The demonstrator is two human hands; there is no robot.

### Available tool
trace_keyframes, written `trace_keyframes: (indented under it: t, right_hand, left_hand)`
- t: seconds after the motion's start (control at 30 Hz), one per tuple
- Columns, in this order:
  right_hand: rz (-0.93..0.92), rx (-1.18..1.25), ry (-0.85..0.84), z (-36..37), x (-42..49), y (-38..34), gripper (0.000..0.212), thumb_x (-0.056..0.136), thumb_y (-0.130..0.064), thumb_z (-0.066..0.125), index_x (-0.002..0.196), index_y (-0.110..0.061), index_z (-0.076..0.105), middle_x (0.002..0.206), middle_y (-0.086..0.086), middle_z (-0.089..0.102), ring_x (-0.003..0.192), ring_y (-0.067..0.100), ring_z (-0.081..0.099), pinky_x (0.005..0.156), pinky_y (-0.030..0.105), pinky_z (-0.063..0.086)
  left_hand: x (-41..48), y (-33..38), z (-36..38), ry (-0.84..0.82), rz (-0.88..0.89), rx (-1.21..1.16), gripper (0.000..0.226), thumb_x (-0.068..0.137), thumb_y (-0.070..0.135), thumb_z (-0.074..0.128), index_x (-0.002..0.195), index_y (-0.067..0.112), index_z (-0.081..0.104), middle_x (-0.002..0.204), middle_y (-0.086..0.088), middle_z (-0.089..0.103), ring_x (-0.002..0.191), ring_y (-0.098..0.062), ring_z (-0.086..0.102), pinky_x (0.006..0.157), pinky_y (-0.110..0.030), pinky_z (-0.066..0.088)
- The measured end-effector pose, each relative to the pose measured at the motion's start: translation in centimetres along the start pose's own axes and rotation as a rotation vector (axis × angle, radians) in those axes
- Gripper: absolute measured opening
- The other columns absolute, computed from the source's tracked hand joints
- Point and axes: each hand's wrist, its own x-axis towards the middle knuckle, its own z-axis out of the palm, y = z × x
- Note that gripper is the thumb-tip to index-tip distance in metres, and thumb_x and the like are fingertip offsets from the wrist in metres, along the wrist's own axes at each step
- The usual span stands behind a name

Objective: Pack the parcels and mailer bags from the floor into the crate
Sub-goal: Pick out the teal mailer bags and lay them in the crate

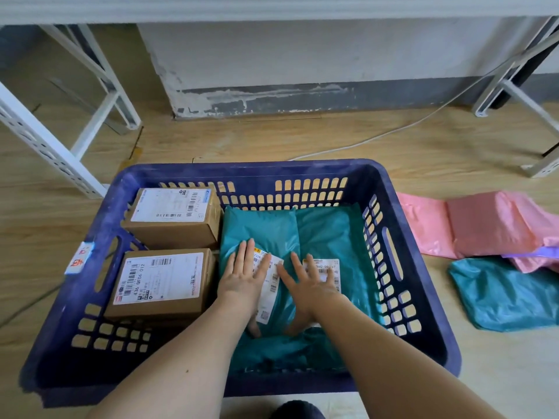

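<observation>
Forearms reach in from 6 o'clock, left hand (245, 278) and right hand (310, 287) palm-down side by side, fingers (250, 252) straight, spread, grasping nothing, pressing a teal mailer bag (260, 225) inside the blue crate (257, 168), two cardboard parcels (165, 281) at its 9 o'clock side.

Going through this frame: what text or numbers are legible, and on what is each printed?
"436 QF06 012": label on the front cardboard box.
"7328": label on the teal mailer bag beside the left hand; the rest is unreadable.
Too blurred or covered to read: rear cardboard box label, second mailer label under the right hand, red sticker on the crate.
</observation>
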Motion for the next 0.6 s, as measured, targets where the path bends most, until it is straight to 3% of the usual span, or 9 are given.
trace_keyframes:
  t: [0.13, 0.27, 0.37, 0.47, 0.53, 0.6]
  right_hand:
    - [-0.037, 0.084, -0.028, -0.7, -0.4, 0.5, 0.124, 0.068, -0.059, 0.073, 0.147, -0.034, -0.020, 0.151, 0.001, -0.037, 0.140, 0.031, -0.030, 0.111, 0.064, -0.004]
    - [0.019, -0.082, -0.063, 0.2, -0.5, -0.5, 0.134, 0.065, -0.056, 0.076, 0.143, -0.030, -0.029, 0.148, 0.010, -0.040, 0.139, 0.036, -0.030, 0.110, 0.067, 0.000]
    - [0.080, -0.227, -0.048, 0.9, -0.5, -1.7, 0.128, 0.073, -0.052, 0.072, 0.142, -0.025, -0.032, 0.148, 0.016, -0.038, 0.140, 0.039, -0.026, 0.111, 0.066, 0.001]
    - [0.064, -0.200, -0.068, 0.1, -0.8, -1.8, 0.124, 0.075, -0.045, 0.073, 0.144, -0.024, -0.028, 0.150, 0.017, -0.035, 0.141, 0.039, -0.023, 0.113, 0.062, 0.006]
    - [0.032, -0.085, -0.103, -0.9, -1.0, -1.7, 0.124, 0.071, -0.042, 0.078, 0.149, -0.024, -0.017, 0.153, 0.016, -0.028, 0.143, 0.039, -0.016, 0.113, 0.059, 0.016]
    - [0.008, 0.119, -0.039, -2.5, -1.5, -1.6, 0.103, 0.071, -0.036, 0.079, 0.150, -0.022, 0.015, 0.155, 0.019, 0.002, 0.142, 0.039, 0.015, 0.109, 0.052, 0.032]
  left_hand:
    - [-0.2, -0.1, 1.0, 0.099, 0.003, -0.025, 0.127, 0.075, 0.038, 0.076, 0.145, 0.018, -0.029, 0.143, -0.023, -0.042, 0.136, -0.036, -0.035, 0.114, -0.044, -0.016]
    - [-0.1, 0.0, 0.7, 0.059, 0.010, -0.011, 0.131, 0.072, 0.041, 0.077, 0.144, 0.019, -0.030, 0.142, -0.024, -0.043, 0.136, -0.038, -0.035, 0.114, -0.045, -0.016]
    - [0.1, 0.0, 0.2, 0.011, 0.011, -0.017, 0.130, 0.072, 0.038, 0.078, 0.144, 0.022, -0.029, 0.139, -0.022, -0.046, 0.136, -0.037, -0.035, 0.114, -0.045, -0.015]
    - [-0.3, -0.3, -0.9, -0.011, 0.042, -0.026, 0.118, 0.079, 0.027, 0.074, 0.148, 0.024, -0.021, 0.146, -0.020, -0.039, 0.138, -0.035, -0.032, 0.116, -0.044, -0.011]
    - [-1.0, -0.8, -1.8, 0.049, 0.075, -0.103, 0.108, 0.076, 0.029, 0.076, 0.152, 0.023, -0.002, 0.154, -0.016, -0.023, 0.144, -0.033, -0.018, 0.118, -0.042, 0.000]
    - [-1.8, -1.1, -2.5, 0.234, 0.076, -0.246, 0.078, 0.074, 0.030, 0.075, 0.140, 0.019, 0.035, 0.150, -0.009, 0.021, 0.140, -0.027, 0.023, 0.111, -0.035, 0.027]
